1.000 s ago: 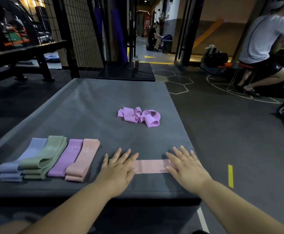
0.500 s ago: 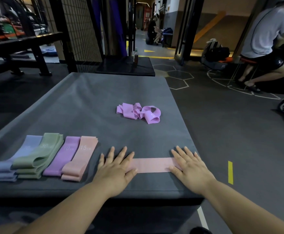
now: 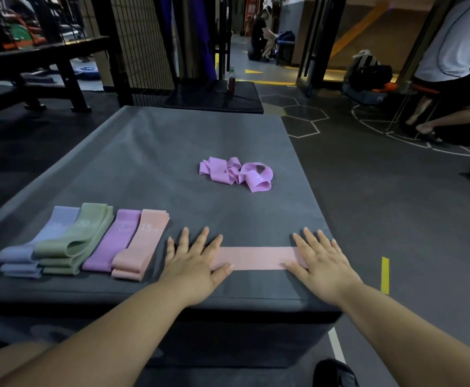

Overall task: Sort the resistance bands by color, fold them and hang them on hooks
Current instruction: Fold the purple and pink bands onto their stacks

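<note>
A pale pink band point(image 3: 256, 257) lies flat and stretched along the front edge of the grey padded box point(image 3: 172, 152). My left hand point(image 3: 194, 261) presses its left end with straight fingers, and my right hand point(image 3: 320, 261) presses its right end the same way. Further back, a crumpled purple band point(image 3: 236, 174) lies loose on the box. At the front left sit folded bands in a row: blue-lilac point(image 3: 41, 244), green point(image 3: 77, 238), purple point(image 3: 113, 241) and peach point(image 3: 141, 244). No hooks are in view.
Dark gym floor surrounds the box. A black platform with a bottle point(image 3: 231, 79) stands behind it, a mesh cage point(image 3: 141, 43) and a bench point(image 3: 41, 54) at the back left. A seated person point(image 3: 451, 65) is at the right, another person point(image 3: 259, 37) far back.
My hands have slid apart along the pale pink band, uncovering more of its length between them. The view has tilted slightly; the other bands stay put.
</note>
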